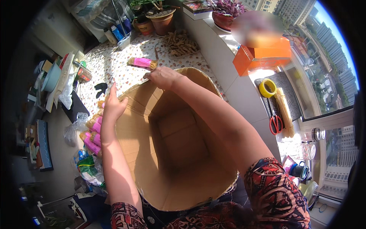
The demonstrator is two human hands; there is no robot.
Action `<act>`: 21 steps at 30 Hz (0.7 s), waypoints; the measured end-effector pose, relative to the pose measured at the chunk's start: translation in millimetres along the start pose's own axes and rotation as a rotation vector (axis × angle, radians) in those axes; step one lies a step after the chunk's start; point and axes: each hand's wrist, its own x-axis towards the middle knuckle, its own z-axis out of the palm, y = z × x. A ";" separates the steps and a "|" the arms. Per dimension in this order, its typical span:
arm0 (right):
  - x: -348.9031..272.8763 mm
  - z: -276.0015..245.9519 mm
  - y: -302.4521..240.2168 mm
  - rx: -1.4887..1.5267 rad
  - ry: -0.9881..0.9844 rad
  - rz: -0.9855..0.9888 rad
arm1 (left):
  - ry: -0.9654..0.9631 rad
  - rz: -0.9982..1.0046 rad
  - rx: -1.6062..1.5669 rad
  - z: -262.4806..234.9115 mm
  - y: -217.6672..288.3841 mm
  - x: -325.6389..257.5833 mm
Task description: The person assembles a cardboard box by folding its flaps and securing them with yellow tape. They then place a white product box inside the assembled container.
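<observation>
A large cardboard box point(183, 133) stands open in front of me, its deep inside partly in sunlight and nothing visible on its bottom. My left hand point(113, 105) is at the box's left rim, thumb apart from the upstretched fingers. My right hand point(164, 78) reaches across the box, its fingers curled over the far rim. Just beyond it, a dried-stalk bundle with a pink wrapper point(142, 62) lies on the floor, its right end close to my knuckles. More pink-wrapped bundles point(91, 142) are piled left of the box, partly behind my left forearm.
Loose dried brown sticks point(180, 44) lie beyond the box near potted plants point(161, 21). On the right ledge are an orange box point(263, 55), yellow tape point(267, 88), red-handled scissors point(275, 124) and glass jars point(308, 151). Plastic bags point(78, 129) lie left.
</observation>
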 end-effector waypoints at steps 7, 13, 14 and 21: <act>-3.3 -41.6 30.7 0.007 -0.223 0.095 | -0.247 0.172 0.165 20.3 55.4 44.7; -20.2 -6.9 22.5 -0.233 -0.019 0.214 | 0.090 0.183 0.416 45.8 61.6 24.2; -21.0 -1.7 20.5 -0.268 0.021 0.248 | 0.116 0.185 0.414 49.7 61.7 23.5; -30.6 -46.7 47.3 -0.030 -0.154 0.095 | -0.066 0.216 0.262 29.4 46.7 29.9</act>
